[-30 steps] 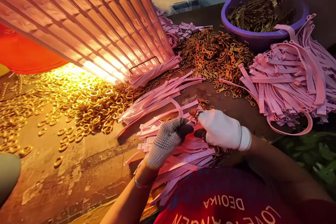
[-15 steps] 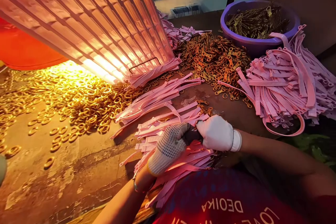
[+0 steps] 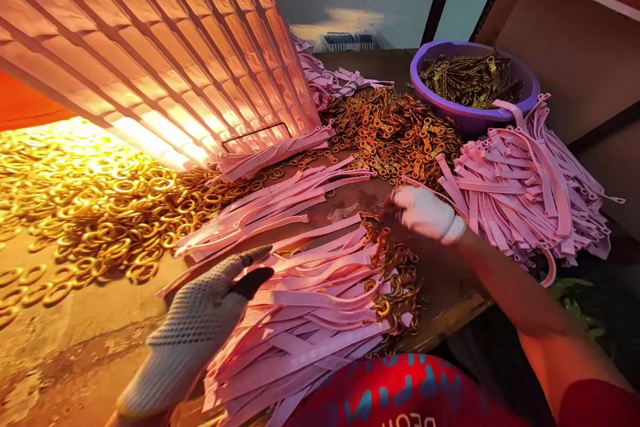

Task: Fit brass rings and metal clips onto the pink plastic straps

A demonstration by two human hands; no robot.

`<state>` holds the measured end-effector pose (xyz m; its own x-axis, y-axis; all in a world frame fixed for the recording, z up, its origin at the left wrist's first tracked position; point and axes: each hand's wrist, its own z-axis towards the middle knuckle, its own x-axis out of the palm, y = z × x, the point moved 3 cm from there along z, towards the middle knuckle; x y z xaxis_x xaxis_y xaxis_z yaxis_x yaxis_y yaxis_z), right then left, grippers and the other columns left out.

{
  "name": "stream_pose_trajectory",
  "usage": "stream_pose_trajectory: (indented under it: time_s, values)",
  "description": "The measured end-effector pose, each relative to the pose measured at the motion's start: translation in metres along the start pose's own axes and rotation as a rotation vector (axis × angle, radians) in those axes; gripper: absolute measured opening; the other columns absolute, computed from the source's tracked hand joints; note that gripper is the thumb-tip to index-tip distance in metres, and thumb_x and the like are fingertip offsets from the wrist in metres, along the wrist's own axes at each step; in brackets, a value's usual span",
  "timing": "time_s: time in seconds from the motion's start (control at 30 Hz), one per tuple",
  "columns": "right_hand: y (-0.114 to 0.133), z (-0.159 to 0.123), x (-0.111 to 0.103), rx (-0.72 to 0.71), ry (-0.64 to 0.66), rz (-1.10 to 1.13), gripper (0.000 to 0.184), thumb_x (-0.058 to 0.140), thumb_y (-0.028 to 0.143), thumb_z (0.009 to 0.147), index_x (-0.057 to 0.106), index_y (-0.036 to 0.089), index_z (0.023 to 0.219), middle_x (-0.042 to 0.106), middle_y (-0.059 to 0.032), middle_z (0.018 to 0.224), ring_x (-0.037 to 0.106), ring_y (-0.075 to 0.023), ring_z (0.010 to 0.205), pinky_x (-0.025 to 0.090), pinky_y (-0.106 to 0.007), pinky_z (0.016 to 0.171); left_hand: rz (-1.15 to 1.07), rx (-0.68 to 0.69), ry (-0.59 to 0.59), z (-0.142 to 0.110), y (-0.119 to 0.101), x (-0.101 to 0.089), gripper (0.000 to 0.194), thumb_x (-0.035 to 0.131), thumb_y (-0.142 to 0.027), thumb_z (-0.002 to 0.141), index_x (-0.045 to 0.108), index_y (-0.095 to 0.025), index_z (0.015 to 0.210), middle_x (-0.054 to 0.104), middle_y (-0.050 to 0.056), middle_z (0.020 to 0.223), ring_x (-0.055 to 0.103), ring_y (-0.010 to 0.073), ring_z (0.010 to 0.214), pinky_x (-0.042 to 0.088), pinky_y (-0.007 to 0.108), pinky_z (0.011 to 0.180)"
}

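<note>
My left hand [image 3: 205,313], in a dotted knit glove with a black cover on the thumb, is open. Its fingers and thumb are apart beside the left ends of a heap of pink straps [image 3: 305,300]. Brass-coloured clasps and rings [image 3: 395,280] are attached at the heap's right ends. My right hand [image 3: 425,212], in a white glove with dark fingertips, is over the table by a thin pink strap end [image 3: 415,183], just short of a pile of metal clasps [image 3: 395,133]. Its fingertips are smeared, so I cannot see whether they hold anything.
Loose gold rings [image 3: 120,200] spread over the left of the table under a bright light and a ribbed pink panel [image 3: 165,47]. More pink straps [image 3: 270,200] lie mid-table. At right are a large strap bundle [image 3: 520,193] and a purple basin [image 3: 465,117] holding metal pieces.
My hands, together over the strap heap before, have come apart. The left went left and opened; the right moved up and away toward the clasp pile. The view has shifted slightly.
</note>
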<state>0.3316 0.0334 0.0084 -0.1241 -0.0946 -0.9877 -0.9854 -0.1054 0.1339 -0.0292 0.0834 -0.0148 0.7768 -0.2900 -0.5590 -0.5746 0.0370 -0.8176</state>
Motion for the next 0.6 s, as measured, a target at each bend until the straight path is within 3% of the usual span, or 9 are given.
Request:
stream_pose_trajectory:
  time_s: [0.07, 0.13, 0.23, 0.3, 0.37, 0.47, 0.6]
  values:
    - [-0.036, 0.030, -0.002, 0.145, -0.007, -0.138, 0.028, 0.047, 0.018, 0.100, 0.072, 0.007, 0.108, 0.072, -0.0161, 0.108, 0.062, -0.0223, 0.101, 0.040, -0.031, 0.083, -0.199, -0.165, 0.043, -0.005, -0.008, 0.010, 0.026, 0.072, -0.046, 0.084, 0.077, -0.024, 0.095, 0.075, 0.003, 0.074, 0.047, 0.0116, 0.044, 0.036, 0.021, 0.038]
    - [-0.061, 0.056, -0.003, 0.185, 0.024, -0.234, 0.025, 0.052, 0.013, 0.094, 0.072, 0.003, 0.106, 0.070, -0.0231, 0.109, 0.059, -0.0287, 0.106, 0.038, -0.036, 0.085, -0.524, -0.335, 0.136, -0.008, -0.020, 0.021, 0.034, 0.063, -0.051, 0.091, 0.076, -0.021, 0.102, 0.076, 0.006, 0.081, 0.048, 0.0101, 0.045, 0.038, 0.019, 0.038]
    - [-0.076, 0.078, 0.003, 0.126, 0.093, -0.328, 0.021, 0.063, 0.013, 0.086, 0.073, 0.002, 0.101, 0.069, -0.0271, 0.111, 0.056, -0.0328, 0.109, 0.036, -0.042, 0.088, -0.980, -0.517, 0.320, -0.008, -0.036, 0.035, 0.044, 0.065, -0.055, 0.090, 0.076, -0.016, 0.108, 0.077, 0.014, 0.107, 0.069, 0.0181, 0.073, 0.058, 0.025, 0.057]
    - [-0.079, 0.082, 0.009, 0.071, 0.122, -0.371, 0.020, 0.061, 0.015, 0.088, 0.074, 0.001, 0.097, 0.069, -0.0273, 0.110, 0.056, -0.0320, 0.109, 0.034, -0.044, 0.089, -1.141, -0.554, 0.394, -0.009, -0.040, 0.041, 0.043, 0.071, -0.047, 0.086, 0.075, -0.013, 0.111, 0.075, 0.018, 0.117, 0.074, 0.0258, 0.092, 0.064, 0.034, 0.072]
    - [-0.083, 0.081, 0.013, 0.043, 0.133, -0.410, 0.025, 0.052, 0.013, 0.092, 0.073, -0.001, 0.091, 0.069, -0.0261, 0.106, 0.056, -0.0300, 0.109, 0.032, -0.046, 0.088, -1.167, -0.536, 0.372, -0.011, -0.036, 0.043, 0.038, 0.076, -0.030, 0.081, 0.074, -0.012, 0.113, 0.075, 0.018, 0.117, 0.074, 0.0281, 0.098, 0.064, 0.036, 0.078]
    - [-0.088, 0.076, 0.016, 0.052, 0.080, -0.443, 0.021, 0.053, 0.010, 0.086, 0.072, 0.001, 0.090, 0.067, -0.0274, 0.113, 0.056, -0.0322, 0.113, 0.034, -0.045, 0.090, -1.077, -0.470, 0.306, -0.015, -0.028, 0.047, 0.037, 0.077, -0.011, 0.074, 0.073, -0.010, 0.111, 0.077, 0.015, 0.107, 0.076, 0.0223, 0.084, 0.061, 0.025, 0.062]
    - [-0.066, 0.056, 0.012, 0.089, -0.158, -0.174, 0.036, 0.052, 0.009, 0.080, 0.068, 0.006, 0.111, 0.069, -0.0238, 0.117, 0.062, -0.0317, 0.110, 0.045, -0.039, 0.092, -0.974, -0.343, 0.305, -0.017, -0.028, 0.052, 0.030, 0.079, -0.020, 0.078, 0.069, -0.010, 0.105, 0.076, 0.011, 0.091, 0.072, 0.0158, 0.062, 0.045, 0.017, 0.039]
